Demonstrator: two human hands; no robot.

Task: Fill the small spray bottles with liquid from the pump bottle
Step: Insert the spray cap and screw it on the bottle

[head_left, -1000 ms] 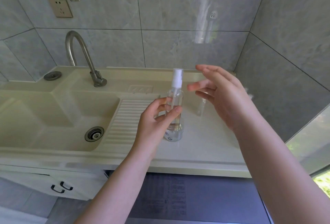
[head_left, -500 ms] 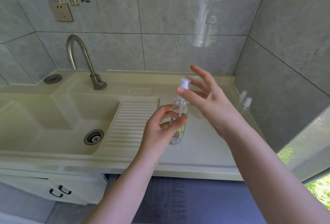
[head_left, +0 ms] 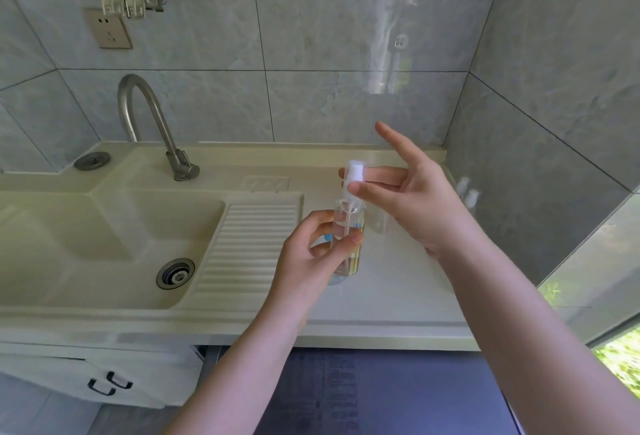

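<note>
A clear small spray bottle (head_left: 349, 251) with liquid in its lower part is held upright above the counter. My left hand (head_left: 311, 254) grips its body from the left. My right hand (head_left: 412, 192) pinches the bottle's white spray head (head_left: 355, 171) between thumb and fingers, with the index finger raised. Behind the held bottle, low on the counter, part of another clear container (head_left: 337, 280) shows, mostly hidden. Two more small bottles with white caps (head_left: 467, 192) stand by the right wall, faint and partly hidden by my right hand.
A cream sink (head_left: 104, 240) with a drain and a ribbed washboard slope (head_left: 249, 247) lies to the left. A curved metal tap (head_left: 152, 126) rises behind it. The pale counter (head_left: 398, 289) runs to the tiled right wall. A socket and hanging clips sit high left.
My right hand has come down from the air onto the spray head and closed on it. The bottle has been lifted a little and stays in my left hand.
</note>
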